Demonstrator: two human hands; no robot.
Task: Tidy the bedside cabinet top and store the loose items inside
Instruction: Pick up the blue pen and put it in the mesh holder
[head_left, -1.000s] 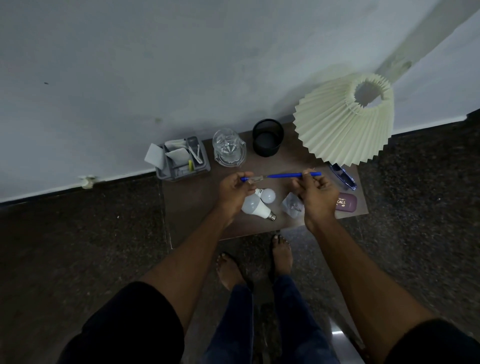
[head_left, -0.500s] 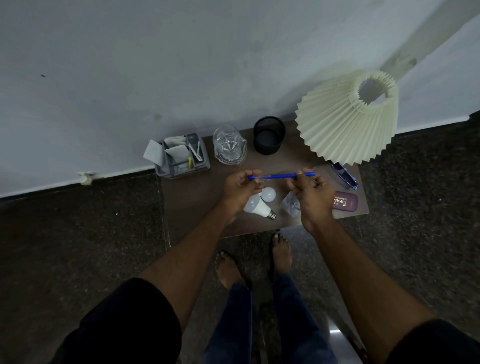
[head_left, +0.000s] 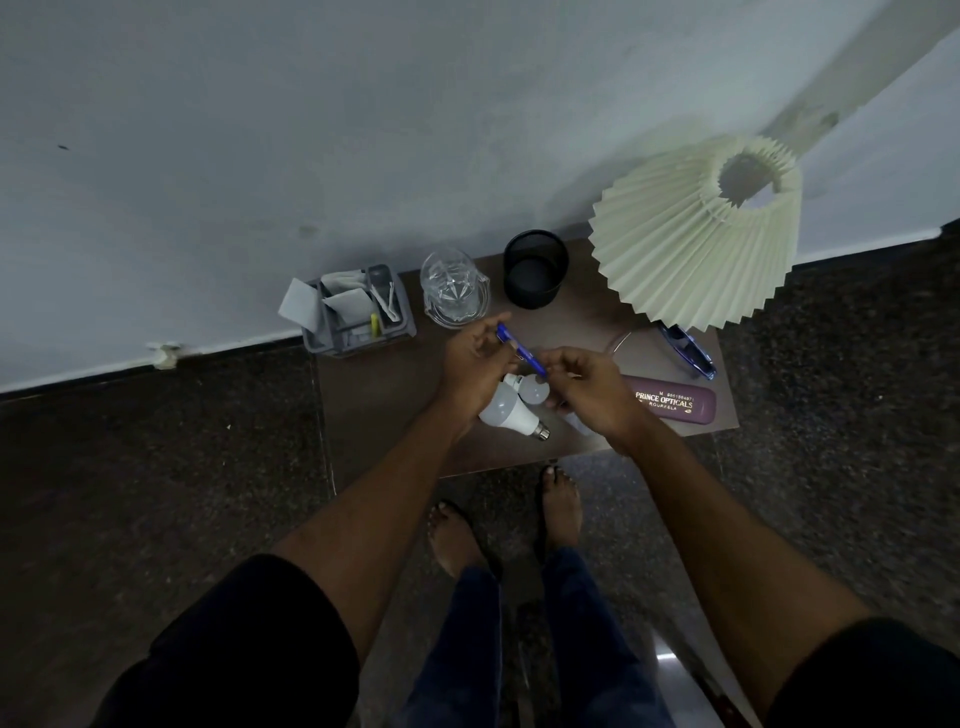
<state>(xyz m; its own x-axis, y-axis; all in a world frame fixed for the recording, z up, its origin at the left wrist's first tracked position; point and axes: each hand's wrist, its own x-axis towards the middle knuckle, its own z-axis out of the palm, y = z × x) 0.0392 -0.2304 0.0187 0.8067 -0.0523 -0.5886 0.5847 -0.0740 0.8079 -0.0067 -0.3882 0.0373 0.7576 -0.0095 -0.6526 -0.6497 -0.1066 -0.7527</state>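
Brown cabinet top (head_left: 384, 410) against wall; both hands, left hand (head_left: 475, 358) and right hand (head_left: 587, 389), pinched blue pen (head_left: 521, 356) above bulbs (head_left: 511, 410).

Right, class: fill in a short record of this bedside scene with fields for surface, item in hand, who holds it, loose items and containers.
surface: brown cabinet top
item in hand: blue pen, tilted
held by: left hand and right hand, one at each end
loose items: two white bulbs, purple glasses case, blue glasses
containers: grey organiser, glass jug, black mesh cup
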